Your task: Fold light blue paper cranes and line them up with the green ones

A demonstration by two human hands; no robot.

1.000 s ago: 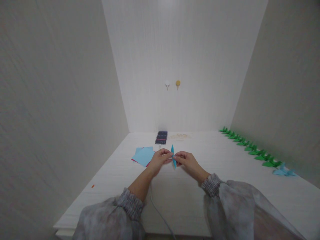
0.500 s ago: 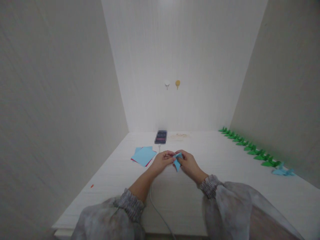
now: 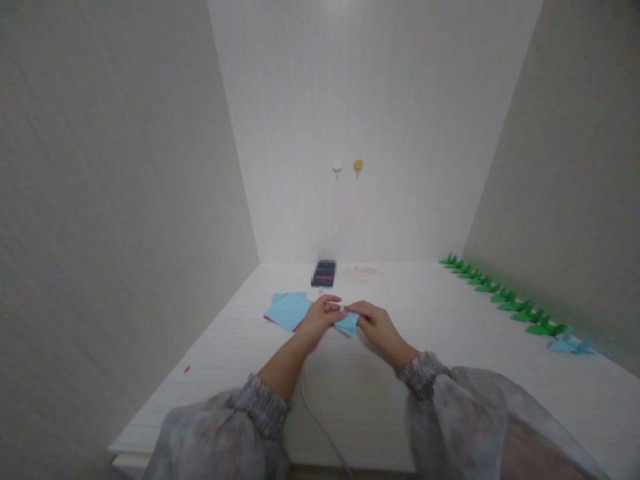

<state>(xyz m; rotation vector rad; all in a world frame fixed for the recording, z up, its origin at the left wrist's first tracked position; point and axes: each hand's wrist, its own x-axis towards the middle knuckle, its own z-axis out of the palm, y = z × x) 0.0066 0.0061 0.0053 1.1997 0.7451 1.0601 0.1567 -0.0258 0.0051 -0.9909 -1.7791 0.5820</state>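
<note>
A small folded piece of light blue paper (image 3: 347, 323) is held between both hands just above the white table (image 3: 450, 373), near its middle. My left hand (image 3: 320, 319) pinches its left side with fingers curled. My right hand (image 3: 376, 324) grips its right side, fingers closed over the paper. The paper lies nearly flat, partly hidden by my fingers.
A stack of blue sheets over a red one (image 3: 289, 310) lies left of my hands. A dark blurred object (image 3: 324, 273) sits behind. Several green folded paper figures (image 3: 500, 293) line the right wall, ending in a light blue one (image 3: 570, 345). A cable (image 3: 320, 420) runs toward me.
The folded blue paper stood upright as a narrow strip between my fingertips; it has been turned and now lies nearly flat between both hands.
</note>
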